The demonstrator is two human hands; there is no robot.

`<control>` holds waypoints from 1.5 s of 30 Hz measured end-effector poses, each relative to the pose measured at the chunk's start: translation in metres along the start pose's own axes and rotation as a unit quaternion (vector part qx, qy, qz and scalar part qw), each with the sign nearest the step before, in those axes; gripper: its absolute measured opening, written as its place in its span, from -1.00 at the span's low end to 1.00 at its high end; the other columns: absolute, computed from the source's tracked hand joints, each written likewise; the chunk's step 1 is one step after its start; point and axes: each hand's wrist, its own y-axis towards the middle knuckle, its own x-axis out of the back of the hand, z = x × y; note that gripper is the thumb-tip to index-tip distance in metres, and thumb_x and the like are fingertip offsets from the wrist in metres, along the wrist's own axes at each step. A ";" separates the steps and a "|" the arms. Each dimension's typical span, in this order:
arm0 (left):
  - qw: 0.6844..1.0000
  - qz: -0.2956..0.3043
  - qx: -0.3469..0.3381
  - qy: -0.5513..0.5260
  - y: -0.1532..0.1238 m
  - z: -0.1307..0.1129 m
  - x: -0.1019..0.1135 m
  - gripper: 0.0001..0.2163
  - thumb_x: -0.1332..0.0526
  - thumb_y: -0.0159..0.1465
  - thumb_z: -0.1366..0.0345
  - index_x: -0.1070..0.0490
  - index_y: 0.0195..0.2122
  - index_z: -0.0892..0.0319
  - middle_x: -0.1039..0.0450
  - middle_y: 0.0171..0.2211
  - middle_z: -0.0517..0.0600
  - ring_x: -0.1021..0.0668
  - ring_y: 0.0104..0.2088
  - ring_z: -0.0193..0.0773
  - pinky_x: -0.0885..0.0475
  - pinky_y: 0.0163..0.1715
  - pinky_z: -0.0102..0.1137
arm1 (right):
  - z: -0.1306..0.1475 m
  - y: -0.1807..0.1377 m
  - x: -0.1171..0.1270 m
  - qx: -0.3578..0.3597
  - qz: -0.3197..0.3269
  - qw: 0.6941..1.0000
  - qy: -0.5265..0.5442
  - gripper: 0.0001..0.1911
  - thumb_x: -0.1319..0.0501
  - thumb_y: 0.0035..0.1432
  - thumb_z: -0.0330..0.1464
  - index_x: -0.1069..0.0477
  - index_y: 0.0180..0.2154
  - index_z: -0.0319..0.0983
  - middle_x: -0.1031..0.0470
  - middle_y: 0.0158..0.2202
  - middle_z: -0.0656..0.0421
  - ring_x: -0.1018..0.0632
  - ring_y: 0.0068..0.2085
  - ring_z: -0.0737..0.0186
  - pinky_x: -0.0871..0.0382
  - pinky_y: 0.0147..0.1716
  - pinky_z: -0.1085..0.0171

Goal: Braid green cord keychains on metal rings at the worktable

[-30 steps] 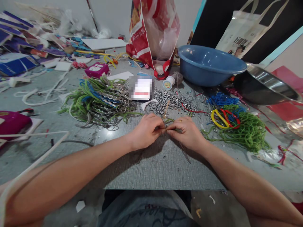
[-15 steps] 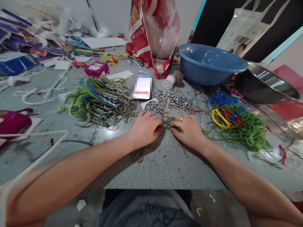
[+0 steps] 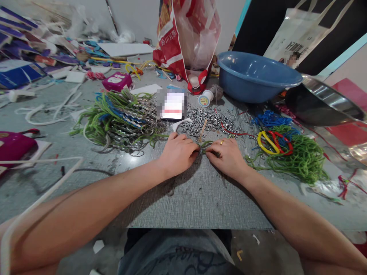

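My left hand (image 3: 178,152) and my right hand (image 3: 226,154) meet at the middle of the grey table (image 3: 186,194), both with fingers pinched on a short green cord (image 3: 205,145) between them. A thin wooden stick (image 3: 202,130) stands up just behind the fingertips. A ring shows on my right hand. Right behind the hands lies a heap of small metal nuts (image 3: 210,120). A pile of finished green and blue cords with metal pieces (image 3: 120,118) lies to the left, and loose green cord (image 3: 301,158) to the right.
A blue basin (image 3: 255,76) and a steel bowl (image 3: 323,103) stand at the back right. A red and white plastic bag (image 3: 186,38) stands behind. Yellow and red loops (image 3: 272,142), a thread spool (image 3: 204,100), pink boxes (image 3: 117,81) and paper scraps litter the table.
Both hands have shifted slightly away from me, towards the nuts, and stay pinched together on the green cord. Nothing else on the table has moved.
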 end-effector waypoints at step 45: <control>0.998 0.036 -0.039 0.022 -0.004 0.003 0.021 -0.87 -0.15 0.15 0.31 -0.47 -0.47 0.14 -0.49 -0.35 -0.01 -0.42 -0.19 -0.10 -0.17 -0.20 -0.19 | 0.005 -0.001 -0.003 0.043 0.025 0.999 0.005 -0.88 -0.21 0.13 -0.33 -0.46 -0.27 -0.20 -0.56 -0.30 0.17 -0.49 -0.22 0.17 -0.09 -0.21 0.18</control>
